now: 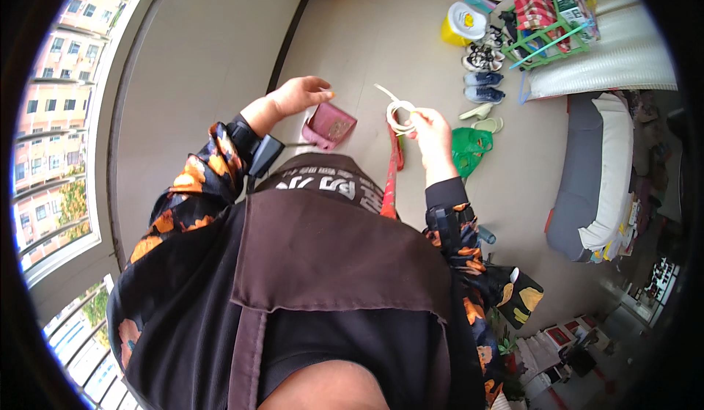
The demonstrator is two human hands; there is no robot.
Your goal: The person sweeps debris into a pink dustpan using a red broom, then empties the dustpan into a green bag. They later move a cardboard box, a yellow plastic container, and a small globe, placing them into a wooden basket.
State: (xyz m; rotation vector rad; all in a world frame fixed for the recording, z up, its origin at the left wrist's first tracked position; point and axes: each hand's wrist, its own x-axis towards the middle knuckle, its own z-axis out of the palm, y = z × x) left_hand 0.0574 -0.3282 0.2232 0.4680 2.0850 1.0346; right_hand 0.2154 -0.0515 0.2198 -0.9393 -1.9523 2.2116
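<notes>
My right hand (432, 135) pinches a small coil of white cord (400, 114) between thumb and fingers, its loose end sticking up and to the left. My left hand (300, 99) is raised at the left, thumb and fingers slightly apart, with nothing visible in it. Beyond and below that hand is a pink bag (333, 124) with a flap. A red patterned strap (390, 181) runs from near the coil down to the brown apron (335, 250) I wear. Just right of my right hand, lower down, is a green plastic bag (472, 148).
Shoes (484, 86) and pale green slippers (484, 115) line the floor on the right, near a yellow bucket with a white lid (465, 23). Behind stands a loaded green crate (544, 41). A grey sofa (577, 179) is far right; barred windows (60, 113) are left.
</notes>
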